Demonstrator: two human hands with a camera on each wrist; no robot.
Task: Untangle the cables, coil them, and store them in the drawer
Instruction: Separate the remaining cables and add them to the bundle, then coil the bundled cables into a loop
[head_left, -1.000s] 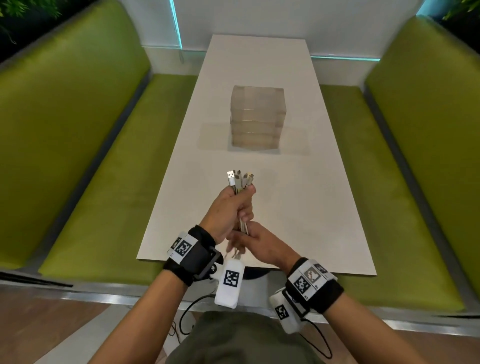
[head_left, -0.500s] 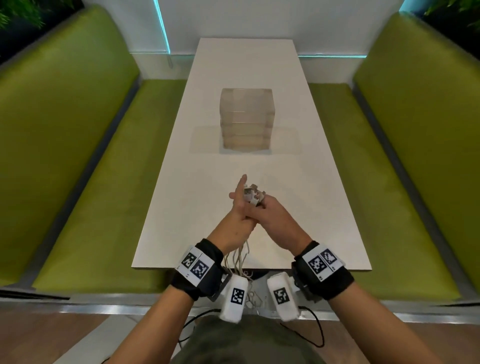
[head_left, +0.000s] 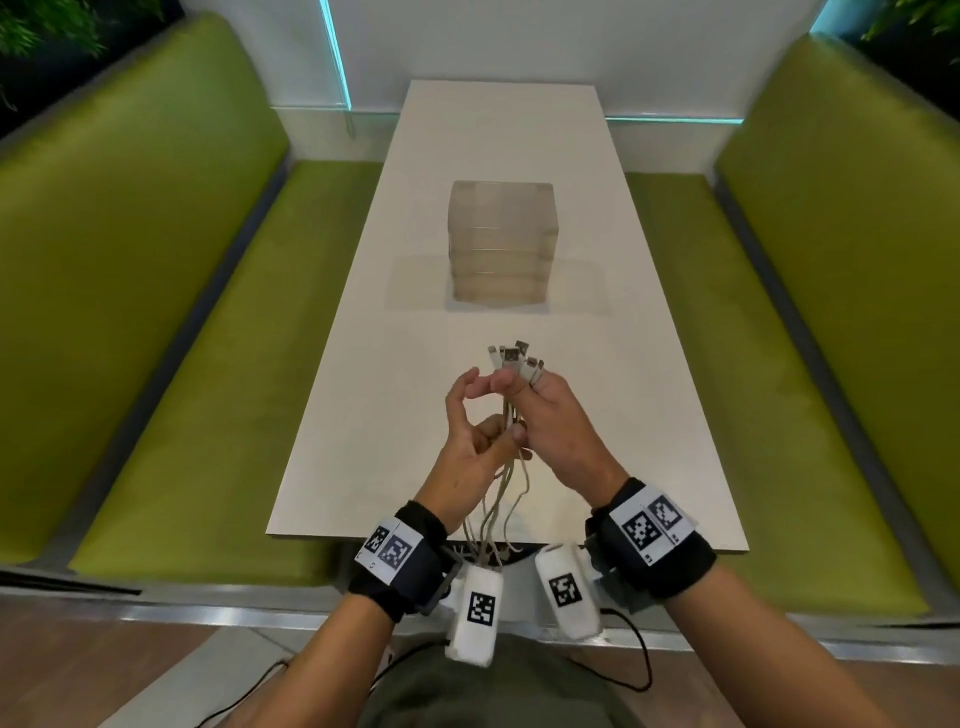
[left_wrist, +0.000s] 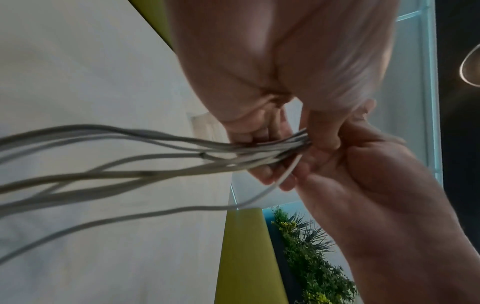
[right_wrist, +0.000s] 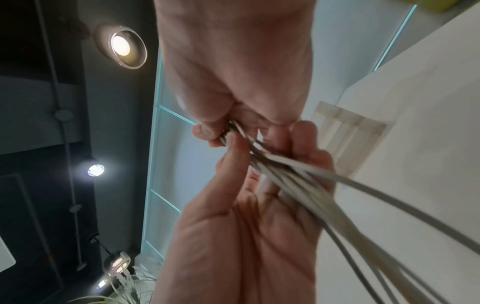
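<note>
A bundle of several white cables is held upright over the near end of the white table, its metal connector ends fanned out on top. My right hand grips the bundle just under the connectors. My left hand is beside and lower; its lower fingers curl round the strands while thumb and forefinger stand apart in a loose arc. In the right wrist view the cables lie across my left palm. The strands hang past the table edge. The translucent drawer unit stands mid-table, its drawers pushed in.
Green benches flank the table on both sides, with a white wall behind. Bare tabletop lies between my hands and the drawer unit. White sensor pods dangle from both wrist bands.
The connector end has passed from my left hand to my right. My left hand has slid lower down the bundle and spread its thumb and forefinger.
</note>
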